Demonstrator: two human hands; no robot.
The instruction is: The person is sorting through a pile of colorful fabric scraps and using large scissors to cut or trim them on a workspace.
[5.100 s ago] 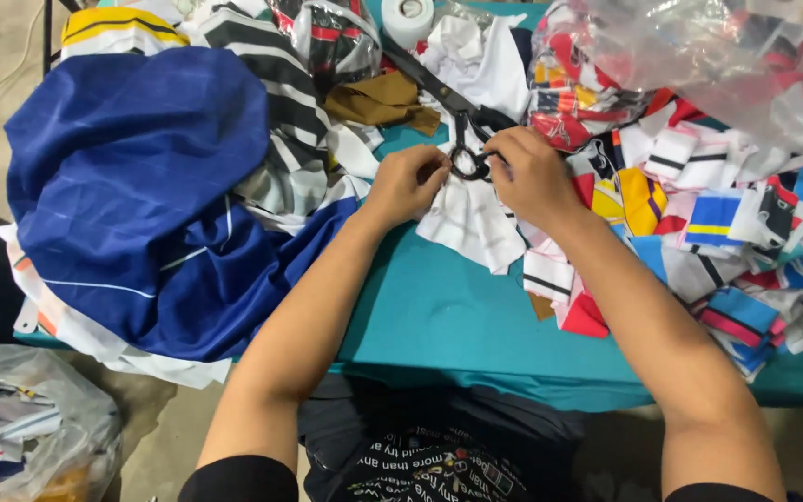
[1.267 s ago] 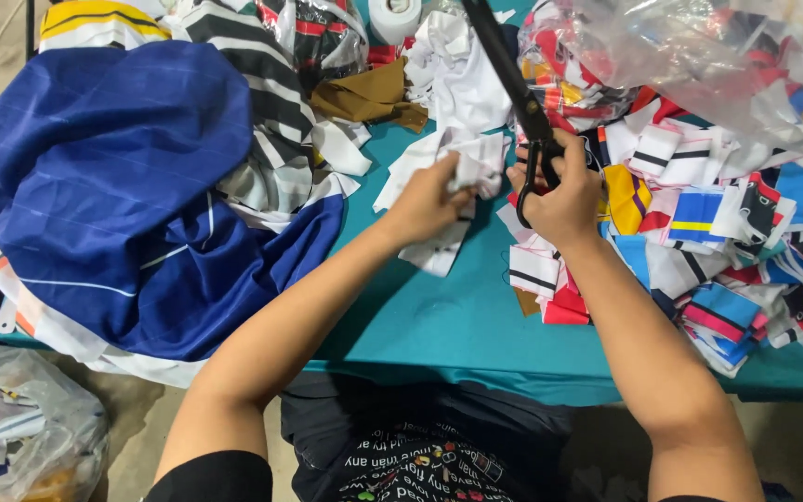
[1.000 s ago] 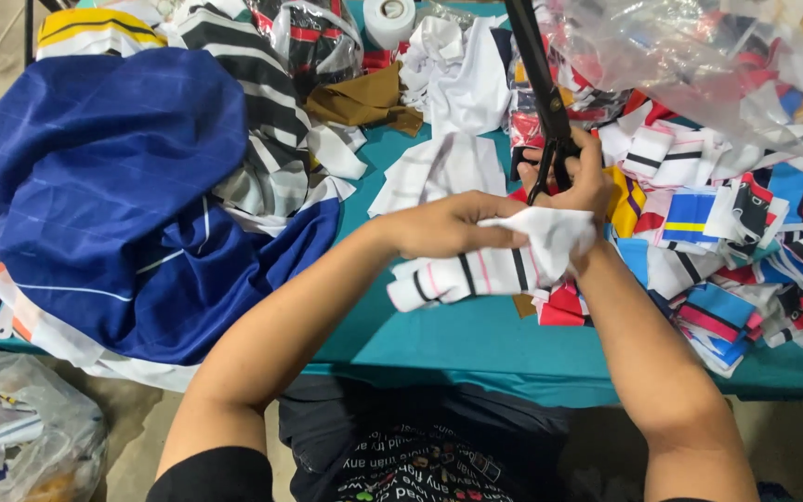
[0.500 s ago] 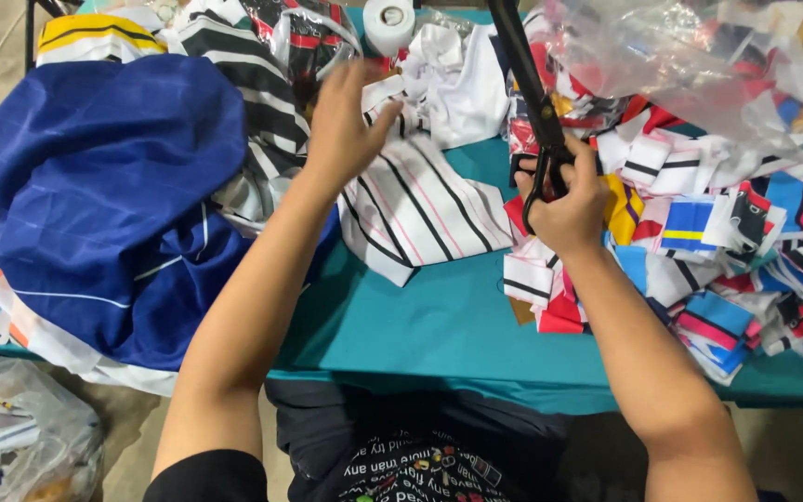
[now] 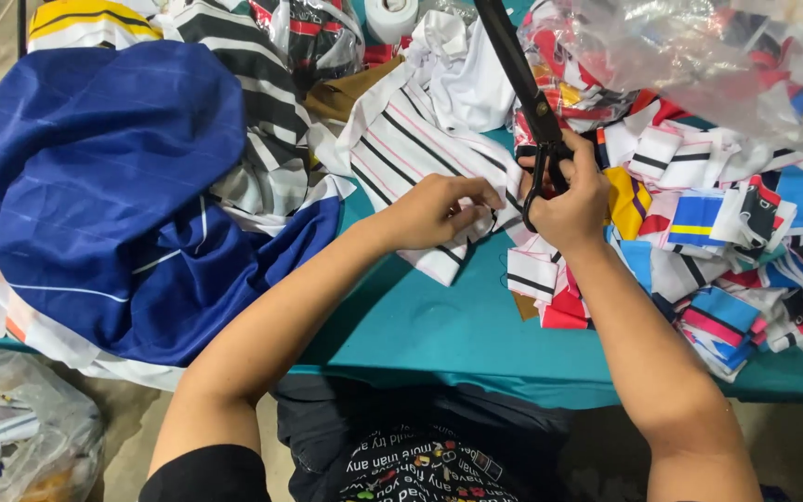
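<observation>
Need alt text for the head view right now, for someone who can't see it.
The right hand holds black scissors blades-up while the left hand grips a white striped cloth on a teal table. A blue garment lies left, colourful scraps right.
</observation>
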